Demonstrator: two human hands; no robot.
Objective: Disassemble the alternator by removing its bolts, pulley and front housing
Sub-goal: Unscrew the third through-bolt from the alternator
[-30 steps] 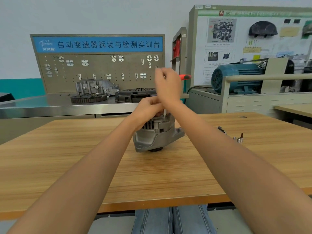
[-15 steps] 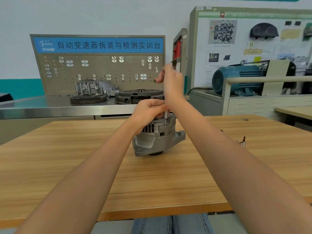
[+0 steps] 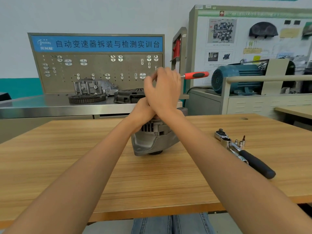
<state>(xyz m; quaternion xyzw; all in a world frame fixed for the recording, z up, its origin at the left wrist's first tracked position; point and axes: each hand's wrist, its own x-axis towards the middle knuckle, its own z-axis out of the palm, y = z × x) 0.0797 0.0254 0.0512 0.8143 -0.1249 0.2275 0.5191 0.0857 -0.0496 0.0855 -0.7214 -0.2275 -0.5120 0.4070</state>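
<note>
Centrally on the wooden table [image 3: 67, 166] sits the grey alternator [image 3: 152, 141], directly under both hands. Its top is covered by the left hand [image 3: 143, 110], which rests on the housing; how its fingers lie cannot be told, since the right wrist crosses over them. Above it, the right hand [image 3: 163, 88] is curled round a red-handled ratchet [image 3: 195, 75], whose handle sticks out to the right. Well apart on the table's right side lie a black-handled ratchet [image 3: 244, 154] and small bits [image 3: 240, 142] just beside it.
</note>
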